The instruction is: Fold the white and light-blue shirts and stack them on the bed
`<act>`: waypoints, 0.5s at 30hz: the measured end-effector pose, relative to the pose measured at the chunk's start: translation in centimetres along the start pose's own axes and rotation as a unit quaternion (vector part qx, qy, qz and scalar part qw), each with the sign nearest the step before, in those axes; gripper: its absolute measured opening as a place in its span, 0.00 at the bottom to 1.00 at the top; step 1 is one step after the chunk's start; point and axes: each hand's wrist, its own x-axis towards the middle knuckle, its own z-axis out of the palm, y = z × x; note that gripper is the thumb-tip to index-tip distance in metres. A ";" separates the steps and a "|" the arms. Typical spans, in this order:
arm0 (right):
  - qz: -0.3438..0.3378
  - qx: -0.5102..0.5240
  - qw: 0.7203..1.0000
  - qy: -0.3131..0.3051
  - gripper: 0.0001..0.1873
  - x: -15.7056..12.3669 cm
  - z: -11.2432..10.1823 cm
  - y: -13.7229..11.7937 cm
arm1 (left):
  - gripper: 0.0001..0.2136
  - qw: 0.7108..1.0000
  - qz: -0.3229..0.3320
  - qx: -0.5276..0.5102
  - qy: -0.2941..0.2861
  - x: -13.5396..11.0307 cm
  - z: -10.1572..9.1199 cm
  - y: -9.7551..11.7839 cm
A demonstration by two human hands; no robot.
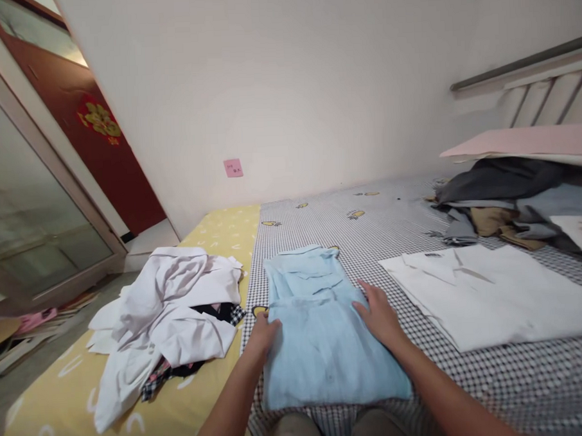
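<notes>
Head cam view, looking down at a light blue shirt (325, 345) lying on a black-and-white checked bedsheet (496, 389), right in front of the person's knees (293, 433). It's folded into a long, fairly narrow rectangle, with the long axis running pretty much straight away from the person. The collar end points toward the far wall and the hem end sits by the knees. The left hand (262, 335) is open, resting on the shirt's left edge, and the right hand (379, 317) is flat and open with fingers spread near the right edge. Neither one's gripping anything. Just to the right there's a folded white shirt (487, 293), with a pile of gray clothes (502, 199) beyond it, under a pink board (523, 140). Over on the left, a heap of white clothes (165, 326) sits on a yellow sheet (53, 415).
</notes>
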 end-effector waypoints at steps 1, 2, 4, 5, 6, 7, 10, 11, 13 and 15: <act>0.009 -0.002 1.000 0.016 0.27 0.2 -0.4 0.0 | 0.23 0.999 0.030 0.025 0.030 -0.2 -0.4 0.3; 0.011 -0.002 0.999 0.032 0.27 0.4 -0.9 -0.3 | 0.26 0.996 0.060 0.041 0.056 -0.6 -0.6 0.7; -0.014 -0.012 0.999 0.048 0.25 0.5 -1.9 -1.3 | 0.28 0.979 0.151 0.092 0.098 -1.6 -0.8 1.5; -0.037 -0.023 0.998 0.045 0.24 0.4 -2.4 -2.2 | 0.26 0.959 0.217 0.138 0.115 -2.2 -0.5 1.8; -0.062 -0.036 0.997 0.030 0.24 0.2 -2.7 -3.2 | 0.25 0.926 0.294 0.200 0.127 -2.8 -0.1 2.1; -0.087 -0.052 0.995 0.005 0.24 0.0 -2.8 -4.3 | 0.24 0.877 0.374 0.274 0.126 -3.3 0.4 2.3; -0.128 -0.106 0.980 -0.110 0.24 -0.9 -1.9 -6.7 | 0.24 0.726 0.506 0.462 0.049 -3.6 2.5 1.6; -0.129 -0.124 0.972 -0.151 0.24 -1.2 -1.3 -7.1 | 0.24 0.710 0.495 0.501 0.015 -3.3 3.1 0.9; -0.125 -0.152 0.957 -0.212 0.25 -2.0 0.1 -7.0 | 0.25 0.727 0.417 0.544 -0.023 -2.5 3.9 -0.7; -0.127 -0.165 0.948 -0.241 0.26 -2.5 1.2 -6.2 | 0.26 0.762 0.336 0.552 -0.029 -1.8 4.3 -2.2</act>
